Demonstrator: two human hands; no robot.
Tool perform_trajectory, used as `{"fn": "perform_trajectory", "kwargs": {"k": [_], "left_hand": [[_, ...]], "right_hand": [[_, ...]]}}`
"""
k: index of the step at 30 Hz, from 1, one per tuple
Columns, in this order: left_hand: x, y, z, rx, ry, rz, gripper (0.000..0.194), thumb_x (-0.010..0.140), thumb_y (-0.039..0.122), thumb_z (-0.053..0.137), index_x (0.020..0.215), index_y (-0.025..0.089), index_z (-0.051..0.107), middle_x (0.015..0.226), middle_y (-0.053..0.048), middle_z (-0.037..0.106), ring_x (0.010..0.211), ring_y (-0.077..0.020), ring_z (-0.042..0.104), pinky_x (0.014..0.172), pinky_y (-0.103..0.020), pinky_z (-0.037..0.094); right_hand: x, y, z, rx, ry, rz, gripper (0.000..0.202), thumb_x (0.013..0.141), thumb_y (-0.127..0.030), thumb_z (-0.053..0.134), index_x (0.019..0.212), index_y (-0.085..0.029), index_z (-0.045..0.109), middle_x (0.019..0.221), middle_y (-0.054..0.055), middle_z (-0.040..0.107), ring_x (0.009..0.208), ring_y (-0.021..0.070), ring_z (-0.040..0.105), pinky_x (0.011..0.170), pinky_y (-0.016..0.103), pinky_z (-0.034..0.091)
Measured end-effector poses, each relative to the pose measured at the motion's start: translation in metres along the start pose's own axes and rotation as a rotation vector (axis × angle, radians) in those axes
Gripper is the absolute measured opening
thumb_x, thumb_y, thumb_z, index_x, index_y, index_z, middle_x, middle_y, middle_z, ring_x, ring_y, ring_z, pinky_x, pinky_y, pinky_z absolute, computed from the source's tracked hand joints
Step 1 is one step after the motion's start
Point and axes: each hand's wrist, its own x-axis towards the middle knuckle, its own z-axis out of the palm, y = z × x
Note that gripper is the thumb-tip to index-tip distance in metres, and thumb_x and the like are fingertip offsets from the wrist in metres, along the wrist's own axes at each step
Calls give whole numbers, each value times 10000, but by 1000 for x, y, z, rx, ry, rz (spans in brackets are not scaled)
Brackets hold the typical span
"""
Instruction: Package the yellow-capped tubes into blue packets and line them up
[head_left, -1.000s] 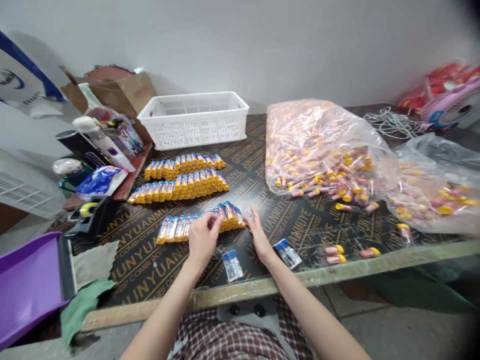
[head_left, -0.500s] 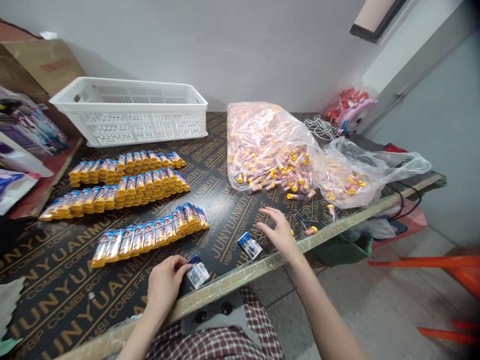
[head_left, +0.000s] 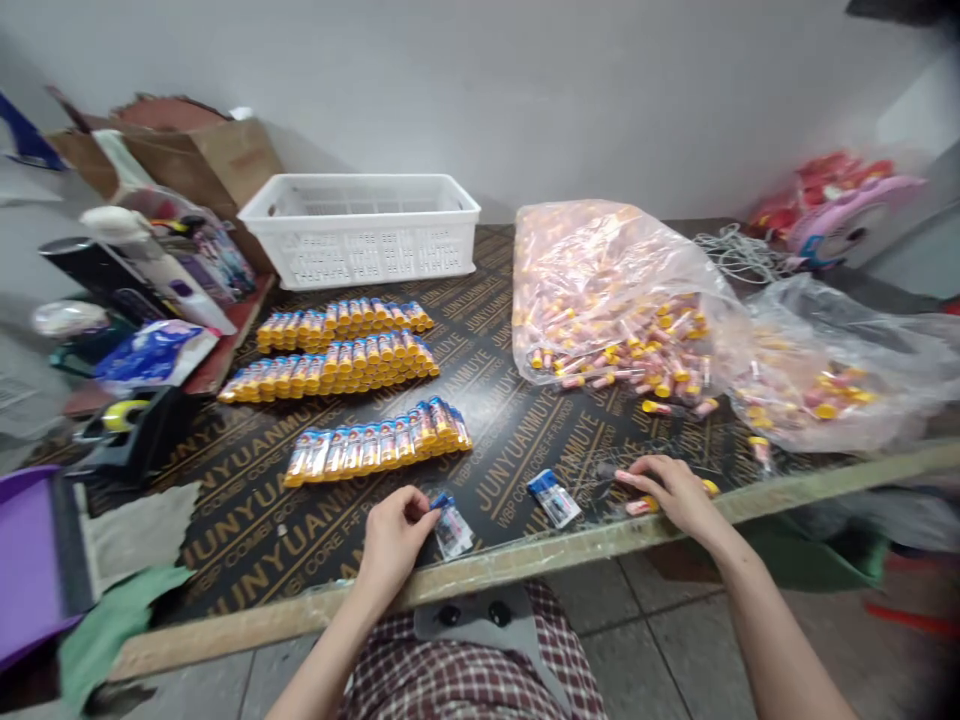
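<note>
My left hand (head_left: 401,530) is closed, thumb and fingers pinching the blue top of a small clear packet (head_left: 454,532) near the table's front edge. A second packet (head_left: 555,498), blue at one end, lies flat between my two hands. My right hand (head_left: 671,492) hovers low over the tabletop with thumb and forefinger slightly apart. Under it lies a pink tube with a yellow cap (head_left: 641,505), partly covered by the hand. Bits of clear film lie near the fingertips; I see nothing held there.
Three stacked rows of blue-and-yellow packets (head_left: 379,445) lie to the left. Behind them stands a white plastic basket (head_left: 367,250). A large clear bag of tubes (head_left: 607,290) and a smaller bag (head_left: 810,380) are at the right. A purple dustpan (head_left: 34,560) is far left.
The view has swung left. My right hand has moved right, away from the loose packet and over the loose tubes. My left hand still pinches its packet.
</note>
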Motion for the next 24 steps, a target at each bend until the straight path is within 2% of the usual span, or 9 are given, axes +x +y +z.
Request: {"fn": "perform_trajectory", "kwargs": {"k": [3, 5, 7, 9, 12, 16, 20, 24], "left_hand": [[3, 7, 1, -487, 0, -223, 283, 653, 372, 685, 655, 195, 464, 536, 38, 562, 520, -136, 565, 546, -238, 436], [5, 13, 2, -728, 14, -329, 357, 567, 336, 763, 712, 190, 472, 541, 39, 598, 493, -124, 575, 539, -232, 461], [6, 20, 4, -864, 19, -386, 446, 478, 252, 824, 807, 169, 534, 611, 11, 659, 516, -118, 598, 554, -225, 482], [7, 26, 6, -955, 9, -424, 472, 447, 208, 843, 843, 138, 597, 669, -16, 687, 559, -113, 617, 575, -213, 497], [8, 31, 9, -1074, 28, -483, 336, 487, 250, 838, 726, 111, 648, 657, -15, 678, 564, -92, 609, 578, -195, 506], [8, 31, 9, -1146, 117, -512, 319, 472, 283, 850, 663, 108, 665, 615, -9, 665, 545, -92, 606, 569, -202, 513], [8, 29, 8, -1138, 158, -511, 356, 473, 364, 849, 620, 106, 653, 575, -18, 656, 548, -112, 624, 546, -199, 497], [6, 29, 9, -1134, 173, -509, 355, 489, 378, 843, 625, 114, 649, 578, -13, 656, 562, -115, 629, 561, -202, 494]], "right_hand": [[4, -25, 5, 191, 104, 67, 416, 742, -617, 544, 822, -221, 644, 831, 59, 675, 773, 243, 624, 679, 356, 486], [0, -56, 12, 398, 190, 118, 400, 736, -575, 598, 900, -212, 627, 827, 52, 668, 719, 210, 623, 572, 298, 494], [-8, -93, 23, 594, 240, 120, 379, 697, -508, 685, 903, -196, 625, 790, 45, 657, 659, 180, 604, 514, 264, 495], [-19, -129, 38, 718, 222, 70, 337, 701, -437, 712, 913, -187, 637, 824, 53, 662, 676, 169, 604, 557, 267, 523], [-38, -168, 60, 784, 159, -85, 226, 790, -356, 639, 966, -216, 664, 987, 69, 632, 833, 185, 621, 698, 302, 555], [-58, -186, 79, 729, 167, -219, 228, 853, -260, 564, 1058, -271, 662, 1062, 70, 583, 911, 197, 602, 746, 329, 557], [-65, -188, 84, 643, 185, -276, 265, 859, -213, 550, 1096, -283, 647, 1054, 75, 585, 929, 213, 594, 783, 368, 543], [-65, -189, 86, 590, 215, -321, 292, 853, -181, 551, 1108, -292, 641, 1041, 69, 589, 953, 215, 587, 838, 379, 517]]}}
